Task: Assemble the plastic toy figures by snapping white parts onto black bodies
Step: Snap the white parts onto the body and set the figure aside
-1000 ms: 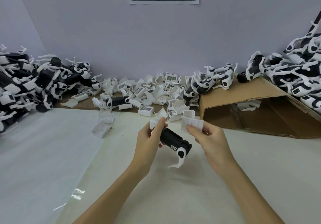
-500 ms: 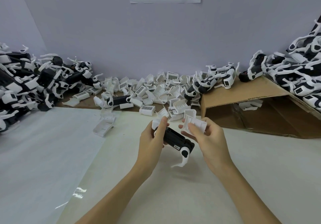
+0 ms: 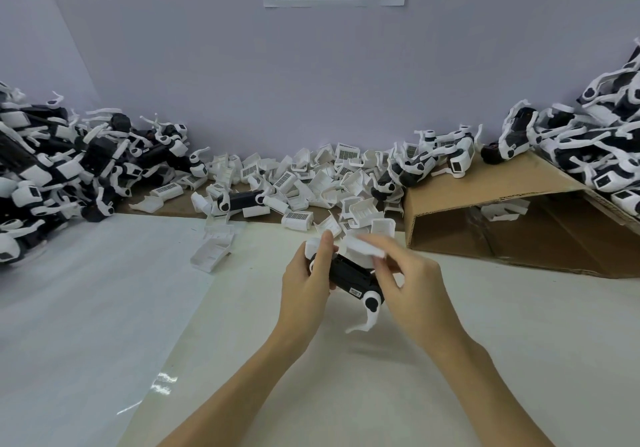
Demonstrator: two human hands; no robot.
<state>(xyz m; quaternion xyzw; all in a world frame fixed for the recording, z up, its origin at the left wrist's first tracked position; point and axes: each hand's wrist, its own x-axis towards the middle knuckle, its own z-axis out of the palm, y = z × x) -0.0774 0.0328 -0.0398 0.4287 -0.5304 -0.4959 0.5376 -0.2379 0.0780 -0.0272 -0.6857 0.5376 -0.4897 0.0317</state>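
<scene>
Far to the left of the grip, a heap of black-and-white figures (image 3: 52,169) lies against the wall. Nearer, just left of the grip, a lone white shell (image 3: 213,250) rests on the worktop (image 3: 346,394). At centre the left hand (image 3: 306,282) grips the black body (image 3: 349,273), held above the worktop, with a white leg (image 3: 369,315) hanging from its lower end. The right hand (image 3: 412,289) pinches a white part (image 3: 363,249), blurred, against the body's top. Behind the grip lies a spread of loose white parts (image 3: 311,176). Right of the grip sits a cardboard box (image 3: 502,211), with more figures (image 3: 595,145) piled on it.
</scene>
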